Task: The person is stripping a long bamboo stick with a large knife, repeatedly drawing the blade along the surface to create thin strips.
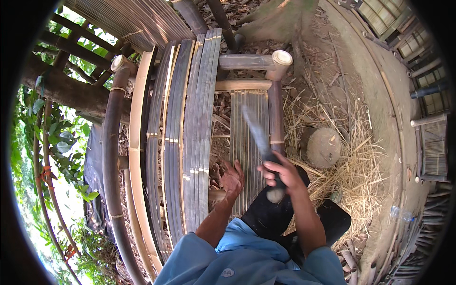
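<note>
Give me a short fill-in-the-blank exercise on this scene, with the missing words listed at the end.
1. The blurred tool is held in the person's ____ hand.
2. The person's shirt is ____ in colour.
3. Seen from above, the wooden block amid the straw has a ____ outline.
4. Green leaves show along the picture's ____ side.

Missing words: right; blue; round; left.

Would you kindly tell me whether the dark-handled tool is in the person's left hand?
No, the right hand grips the dark-handled tool, while the left hand is apart from it, over by the bamboo slats.
</note>
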The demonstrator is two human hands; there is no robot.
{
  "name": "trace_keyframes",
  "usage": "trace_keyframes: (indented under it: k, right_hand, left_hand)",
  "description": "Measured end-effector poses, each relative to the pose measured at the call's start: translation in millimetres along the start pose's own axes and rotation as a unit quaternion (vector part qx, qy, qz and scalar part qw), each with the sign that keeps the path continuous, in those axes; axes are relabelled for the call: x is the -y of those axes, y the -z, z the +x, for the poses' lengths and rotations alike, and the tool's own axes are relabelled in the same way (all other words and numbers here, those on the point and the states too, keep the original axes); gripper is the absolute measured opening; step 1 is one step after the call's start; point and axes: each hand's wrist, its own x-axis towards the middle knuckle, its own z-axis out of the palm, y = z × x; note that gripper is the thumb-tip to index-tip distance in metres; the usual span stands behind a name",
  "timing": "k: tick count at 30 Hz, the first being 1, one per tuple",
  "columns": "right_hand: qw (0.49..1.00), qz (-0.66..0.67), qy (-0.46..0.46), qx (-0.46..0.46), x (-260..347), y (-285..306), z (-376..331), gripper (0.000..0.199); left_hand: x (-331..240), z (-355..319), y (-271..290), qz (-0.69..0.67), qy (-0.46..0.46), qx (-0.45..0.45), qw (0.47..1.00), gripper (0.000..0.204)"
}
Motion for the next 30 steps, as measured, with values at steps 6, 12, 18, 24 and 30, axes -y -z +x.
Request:
trace_keyframes:
  k: [6,12,18,24,30]
  right_hand:
    - [0.992,0.027,-0.094,0.085,-27,-52,131,0.032]
    - [0.963,-0.094,-0.180,0.178,-24,-59,166,0.036]
    - [0.989,0.107,-0.083,0.052,-33,-66,145,0.022]
    - [0.993,0.042,-0.079,0.076,-7,-5,21,0.033]
    - [0.998,0.058,0.012,-0.015,3,81,-99,0.053]
  left_hand:
    - [41,2,-40,-0.006,-0.074,0.008,0.997,0.042]
    - [50,11,-52,0.055,-0.046,-0.011,0.997,0.033]
    - [47,10,-22,-0.057,-0.103,-0.015,0.993,0.045]
    - [-11,2,19,-0.041,-0.001,0.014,0.999,0.052]
    - [4,-11,21,-0.069,-0.192,-0.172,0.964,0.043]
